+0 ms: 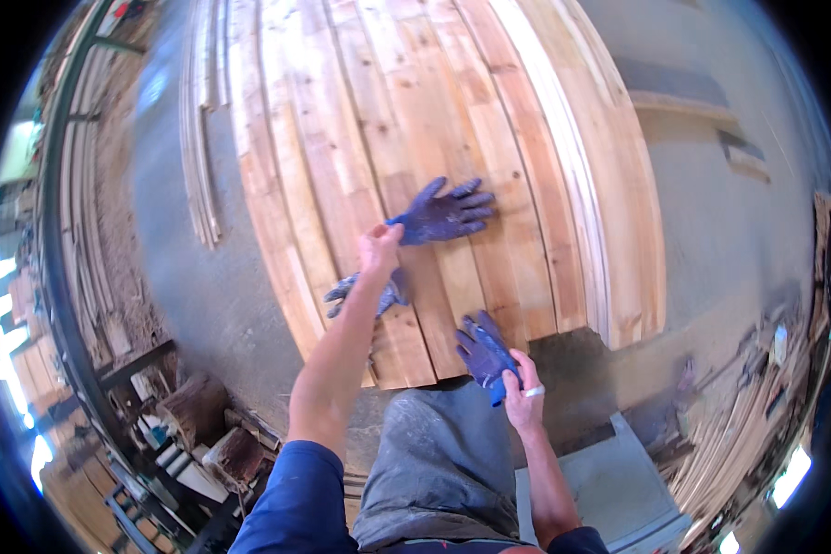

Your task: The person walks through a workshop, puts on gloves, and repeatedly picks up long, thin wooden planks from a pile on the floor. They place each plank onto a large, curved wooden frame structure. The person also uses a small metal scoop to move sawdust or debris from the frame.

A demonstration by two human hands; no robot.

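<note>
My left hand (380,247) pinches the cuff of a dark blue work glove (445,214). Its spread fingers point right, over a wide stack of wooden boards (392,120). Closer to my body, my right hand (524,390) grips a second dark blue work glove (486,349) by its cuff, with pale smudges on it and its fingers pointing up and away. A ring shows on that hand. On the boards lies a greyish-blue glove (393,294), partly hidden by my left forearm.
Thin wooden strips (198,166) lie on the floor left of the stack. A green metal rack (57,185) holding timber runs along the far left. At lower right stands a grey box-like object (609,489), with piled strips (734,443) beyond. Short wood pieces (743,155) lie at upper right.
</note>
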